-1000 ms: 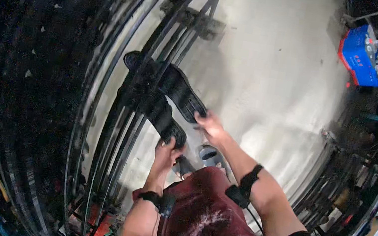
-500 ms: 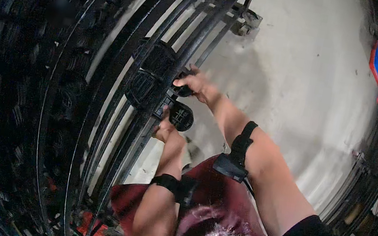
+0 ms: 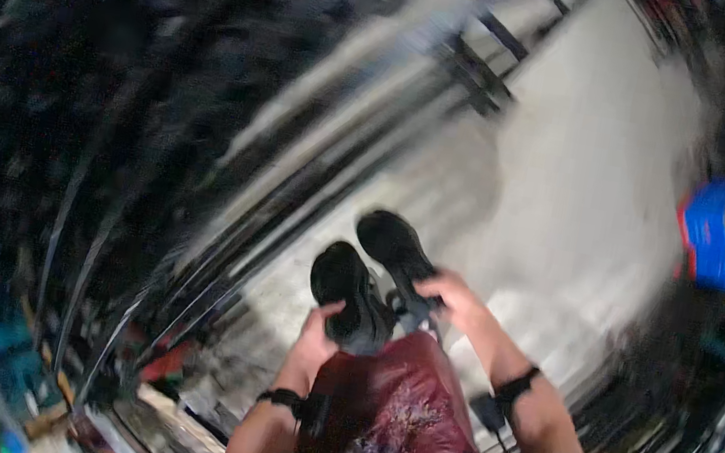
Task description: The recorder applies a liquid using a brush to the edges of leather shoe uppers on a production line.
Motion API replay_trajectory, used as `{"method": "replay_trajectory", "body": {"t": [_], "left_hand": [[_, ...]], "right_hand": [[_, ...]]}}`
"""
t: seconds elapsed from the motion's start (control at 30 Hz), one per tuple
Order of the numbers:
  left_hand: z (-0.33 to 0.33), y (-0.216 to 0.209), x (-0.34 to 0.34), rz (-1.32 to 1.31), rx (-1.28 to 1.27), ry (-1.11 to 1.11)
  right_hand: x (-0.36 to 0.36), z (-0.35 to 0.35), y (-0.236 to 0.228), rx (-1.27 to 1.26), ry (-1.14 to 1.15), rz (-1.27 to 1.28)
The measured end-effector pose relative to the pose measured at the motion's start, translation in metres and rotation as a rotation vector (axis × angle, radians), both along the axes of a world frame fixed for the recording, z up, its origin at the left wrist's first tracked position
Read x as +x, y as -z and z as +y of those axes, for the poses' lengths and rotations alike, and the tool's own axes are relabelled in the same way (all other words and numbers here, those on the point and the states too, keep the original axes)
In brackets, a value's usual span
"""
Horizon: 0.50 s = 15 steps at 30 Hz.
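Two black shoes are in front of my dark red apron (image 3: 406,419), one in each hand. The left shoe (image 3: 341,271) points away from me, with my left hand (image 3: 318,340) wrapped round its near end, thumb on top. A little farther off and to the right is the right shoe (image 3: 389,239), its near end gripped by my right hand (image 3: 458,302). The two shoes lie side by side, slightly apart at their far ends. Motion blur hides their finer detail. Dark bands cross both my forearms.
A black metal rack (image 3: 295,166) with long bars runs along my left, blurred. Pale floor (image 3: 573,186) stretches ahead and to the right. A blue and red box (image 3: 716,231) stands at the far right, near dark shelving.
Both hands have drawn back from the rack toward my apron, bringing the black shoes along. My view has turned, so the rack now slants more.
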<state>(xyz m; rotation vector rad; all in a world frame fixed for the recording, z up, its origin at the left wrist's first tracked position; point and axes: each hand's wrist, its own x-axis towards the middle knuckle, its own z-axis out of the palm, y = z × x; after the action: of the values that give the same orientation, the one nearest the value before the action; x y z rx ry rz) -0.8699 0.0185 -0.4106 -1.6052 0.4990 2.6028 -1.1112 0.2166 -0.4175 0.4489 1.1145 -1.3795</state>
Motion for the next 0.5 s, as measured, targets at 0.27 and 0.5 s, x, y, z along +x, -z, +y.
{"method": "replay_trajectory", "body": {"t": [0.27,0.5], "left_hand": [[0.022,-0.341,0.198,-0.06,0.007,-0.729],[0.1,-0.454,0.38,-0.59,-0.431,-1.065]], "right_hand": [[0.086,0.015,-0.278,-0.091,-0.66,0.198],[0.255,-0.144,-0.358,-0.096,-1.165,-0.039]]}}
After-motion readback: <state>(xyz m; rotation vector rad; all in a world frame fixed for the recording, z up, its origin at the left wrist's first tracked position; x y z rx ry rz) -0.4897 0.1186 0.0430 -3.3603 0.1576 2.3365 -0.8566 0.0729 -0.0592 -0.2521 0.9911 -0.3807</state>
